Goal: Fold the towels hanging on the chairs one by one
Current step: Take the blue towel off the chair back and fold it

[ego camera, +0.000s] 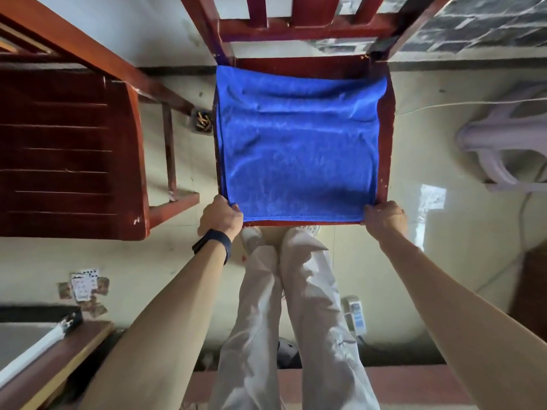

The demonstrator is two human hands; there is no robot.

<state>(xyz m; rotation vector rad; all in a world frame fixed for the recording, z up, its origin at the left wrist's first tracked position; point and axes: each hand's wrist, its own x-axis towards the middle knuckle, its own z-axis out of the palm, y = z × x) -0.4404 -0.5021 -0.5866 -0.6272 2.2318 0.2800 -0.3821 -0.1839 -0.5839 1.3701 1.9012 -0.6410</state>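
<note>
A blue towel (299,143) lies spread flat over the seat of a red wooden chair (387,137) in front of me. It covers nearly the whole seat, with soft wrinkles near the chair back. My left hand (220,216) grips the towel's near left corner at the seat's front edge. My right hand (383,217) grips the near right corner. Both hands have fingers curled onto the cloth. A dark band sits on my left wrist.
A second dark red chair (68,149) stands to the left. A pale plastic stool (503,143) is at the right. A white power strip (355,316) and scraps of paper (85,287) lie on the tiled floor. A wooden table edge (59,362) is at lower left.
</note>
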